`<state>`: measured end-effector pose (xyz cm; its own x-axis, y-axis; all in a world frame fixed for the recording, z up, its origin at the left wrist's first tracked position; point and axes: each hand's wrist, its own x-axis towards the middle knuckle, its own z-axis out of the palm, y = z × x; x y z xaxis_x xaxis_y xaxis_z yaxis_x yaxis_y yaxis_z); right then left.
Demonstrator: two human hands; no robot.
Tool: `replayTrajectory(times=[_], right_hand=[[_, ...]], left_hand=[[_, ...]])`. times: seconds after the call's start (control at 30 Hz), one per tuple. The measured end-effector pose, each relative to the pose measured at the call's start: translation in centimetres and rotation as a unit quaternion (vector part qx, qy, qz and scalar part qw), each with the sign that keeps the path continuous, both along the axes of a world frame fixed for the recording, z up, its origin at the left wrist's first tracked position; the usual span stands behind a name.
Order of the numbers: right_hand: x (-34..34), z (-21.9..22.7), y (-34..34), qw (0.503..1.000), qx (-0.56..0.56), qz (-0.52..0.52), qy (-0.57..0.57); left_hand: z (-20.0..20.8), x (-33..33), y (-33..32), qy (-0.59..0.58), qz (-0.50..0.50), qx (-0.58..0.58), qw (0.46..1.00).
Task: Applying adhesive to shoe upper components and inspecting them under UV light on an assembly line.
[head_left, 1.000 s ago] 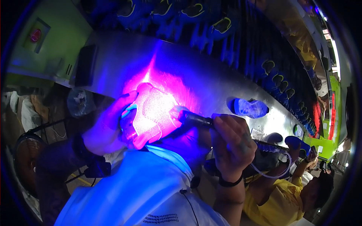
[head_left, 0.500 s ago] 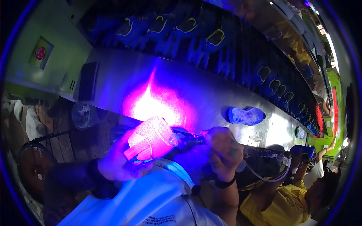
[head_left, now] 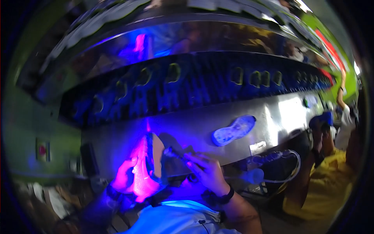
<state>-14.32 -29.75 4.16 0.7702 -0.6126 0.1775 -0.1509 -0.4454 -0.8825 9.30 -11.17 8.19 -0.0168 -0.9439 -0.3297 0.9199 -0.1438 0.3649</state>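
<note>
My left hand [head_left: 124,176] is closed around a shoe upper [head_left: 141,183], lit bright pink by a violet glow. The shoe is turned on its side, its pale bottom [head_left: 157,154] facing right with a dark border around it. In my right hand [head_left: 210,171] is a brush [head_left: 174,152] with a dark handle, gripped between the fingers. Its tip points left, close to the shoe's bottom; blur hides whether they touch. A pale bluish shoe sole [head_left: 234,130] lies on the metal table [head_left: 194,124], beyond my right hand.
A dark conveyor [head_left: 210,84] carrying several shoe uppers runs along the table's far side. A dark slab [head_left: 89,159] stands at the left, by a green panel with a red button [head_left: 43,151]. To the right are a hose [head_left: 298,165] and a co-worker in yellow [head_left: 315,191].
My view has swung round and is blurred. My left hand has turned the shoe so its bottom now shows on the right. The brush has drawn a little away from the shoe.
</note>
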Motion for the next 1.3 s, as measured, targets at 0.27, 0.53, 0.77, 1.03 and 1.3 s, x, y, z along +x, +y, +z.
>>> replayTrajectory(times=[0.27,0.53,0.77,1.03,1.3], right_hand=[[-4.1,-4.6,-4.4,0.904,0.186,-0.349,-0.163],[-3.2,-4.9,-4.5,0.930,0.079,-0.335,-0.126],[-3.5,-4.6,-5.0,0.941,0.076,-0.311,-0.111],[-3.2,-4.5,-4.6,0.929,0.136,-0.315,-0.138],[-2.8,-4.6,-4.4,0.949,0.080,-0.296,-0.068]], left_hand=[[-1.2,2.9,-31.0,-0.793,0.044,-0.020,0.607],[-3.7,-0.2,-42.3,-0.908,-0.046,0.072,0.411],[-9.1,13.7,-39.1,-0.953,0.101,-0.066,0.278],[-3.8,10.0,-40.7,-0.904,-0.140,0.047,0.401],[-3.0,15.6,-30.3,-0.954,-0.002,0.021,0.299]])
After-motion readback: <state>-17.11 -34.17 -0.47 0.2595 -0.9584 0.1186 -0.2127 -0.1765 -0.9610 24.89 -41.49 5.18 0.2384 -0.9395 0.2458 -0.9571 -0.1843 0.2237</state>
